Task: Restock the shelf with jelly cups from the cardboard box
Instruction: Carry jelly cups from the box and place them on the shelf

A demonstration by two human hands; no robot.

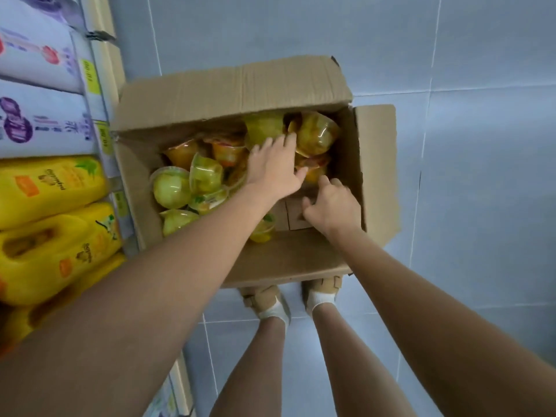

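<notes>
The restocking looked barely begun; one open brown cardboard box (pixel 240 85) held about ten clear plastic jelly cups (pixel 171 188), green and orange, heaped beneath and beside the left hand (pixel 275 167); its spread fingers lay on them, gripping none; the right hand (pixel 331 206) curled nearby, its hold impossible to tell.

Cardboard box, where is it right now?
In the head view, the cardboard box sits open on the tiled floor at centre, just ahead of the person's shoes, with the shelf of yellow bottles at its left.
</notes>
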